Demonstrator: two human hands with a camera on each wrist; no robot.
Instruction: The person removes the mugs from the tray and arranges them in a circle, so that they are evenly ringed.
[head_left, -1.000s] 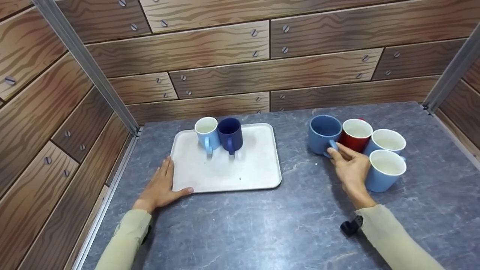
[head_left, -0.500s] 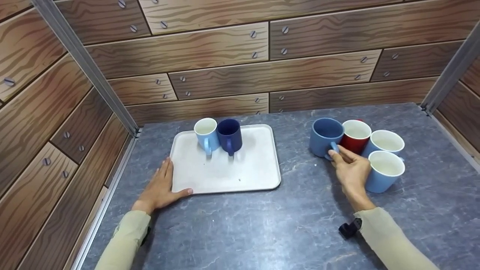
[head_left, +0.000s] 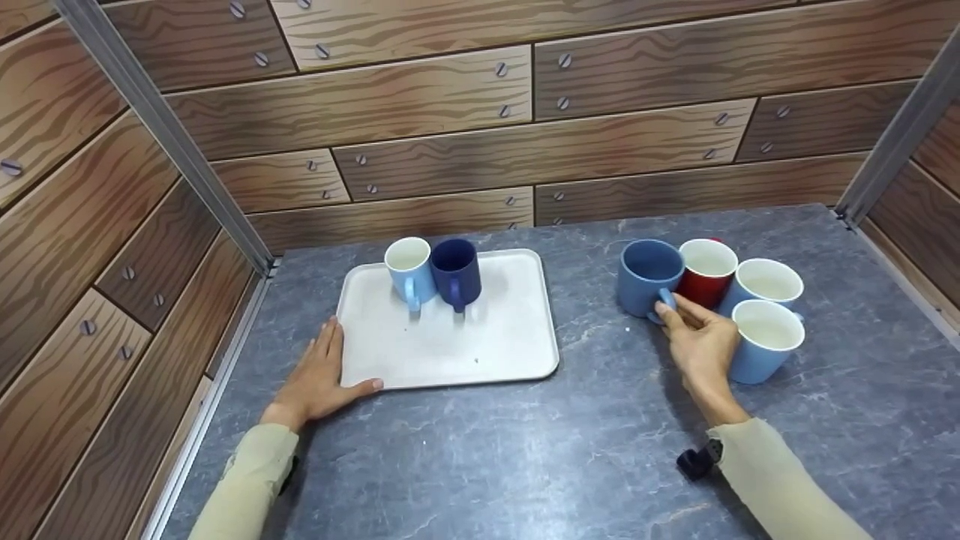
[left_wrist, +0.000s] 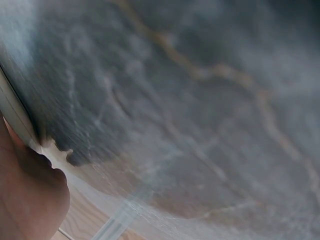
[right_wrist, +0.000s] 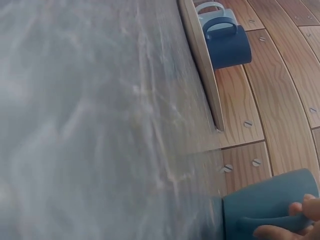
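Observation:
My right hand [head_left: 701, 345] pinches the handle of a medium-blue mug [head_left: 637, 289], which stands upright on the table; the right wrist view shows fingers [right_wrist: 280, 232] at that mug's [right_wrist: 270, 200] handle. My left hand [head_left: 311, 382] lies with straight fingers along the left edge of a white tray [head_left: 450, 352], its thumb over the front left corner. Toward the tray's back, a light-blue mug [head_left: 420, 283] and a dark navy mug [head_left: 469, 277] stand side by side, handles facing me. In the left wrist view, only part of the hand [left_wrist: 37, 200] shows.
Right of the held mug stand a red mug [head_left: 699, 289] with a white inside and two light-blue mugs, one behind [head_left: 772, 281] and one in front [head_left: 757, 360], close together. Wood-patterned walls [head_left: 420, 165] bound the grey marbled table [head_left: 480, 457] at the back and sides.
The medium-blue mug has shifted slightly toward me, its handle still pinched by my right hand. My left hand stays on the tray's edge. The whole head view drifts a little.

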